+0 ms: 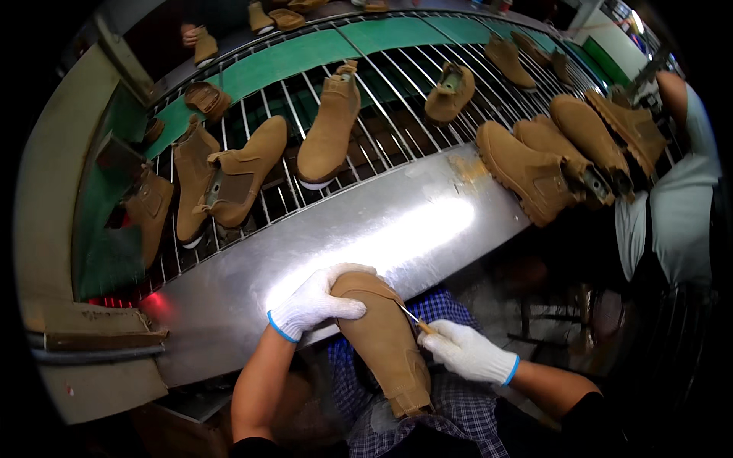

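Observation:
A tan ankle boot (379,337) rests over my lap, its toe toward the metal table edge and its shaft toward me. My left hand (321,300), in a white knit glove with a blue cuff, grips the boot around the toe. In my right hand (466,349), gloved the same way, is a thin metal tool with a wooden handle (426,327). Its tip touches the boot's edge near the toe, on the right side. The exact kind of tip is too small to tell.
A shiny metal table (374,221) lies just ahead. Beyond it, tan boots (330,130) stand on a metal rod rack (389,114) with green strips. More boots (527,168) lie at the right end, near a person in a light shirt (683,206). Another person's hand (188,34) is far left.

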Demonstrator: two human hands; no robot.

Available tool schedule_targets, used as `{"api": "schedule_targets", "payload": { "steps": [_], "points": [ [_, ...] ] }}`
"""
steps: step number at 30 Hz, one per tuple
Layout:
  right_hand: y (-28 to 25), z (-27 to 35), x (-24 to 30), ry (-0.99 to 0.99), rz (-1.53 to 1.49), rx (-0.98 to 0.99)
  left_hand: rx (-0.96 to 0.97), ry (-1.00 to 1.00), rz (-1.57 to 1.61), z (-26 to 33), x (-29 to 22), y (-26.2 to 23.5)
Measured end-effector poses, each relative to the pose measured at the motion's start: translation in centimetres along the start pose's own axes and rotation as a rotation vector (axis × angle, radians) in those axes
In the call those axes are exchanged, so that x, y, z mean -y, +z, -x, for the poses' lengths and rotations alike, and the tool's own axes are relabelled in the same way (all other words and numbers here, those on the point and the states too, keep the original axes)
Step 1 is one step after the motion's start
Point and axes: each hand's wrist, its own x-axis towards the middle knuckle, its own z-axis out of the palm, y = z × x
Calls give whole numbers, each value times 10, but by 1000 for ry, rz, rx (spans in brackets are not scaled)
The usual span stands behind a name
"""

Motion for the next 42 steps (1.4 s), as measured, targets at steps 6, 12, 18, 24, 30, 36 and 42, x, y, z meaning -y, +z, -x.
{"api": "schedule_targets", "payload": {
  "steps": [6, 12, 18, 24, 30, 36, 42],
  "points": [
    [-14, 5, -9, -393, 232, -213, 69, 23, 96, 1, 3, -1],
    [-14, -85, 26, -426, -29, -87, 63, 13, 78, 10, -4, 15],
    [-16, -82, 67, -623, 237, -227, -99, 79, -122, 11, -8, 44],
    [-36, -69, 108, -545, 555, -28, -105, 92, -186, 15, -15, 63],
    [-44, -65, 58, -559, 428, -38, -155, 167, -235, 28, -18, 75],
    [-95, -61, 27, -369, 757, -421, -241, 315, -209, 37, -12, 72],
    [-96, -49, 48, -875, 878, -789, -284, 458, 19, 31, -4, 89]
  ]
}}
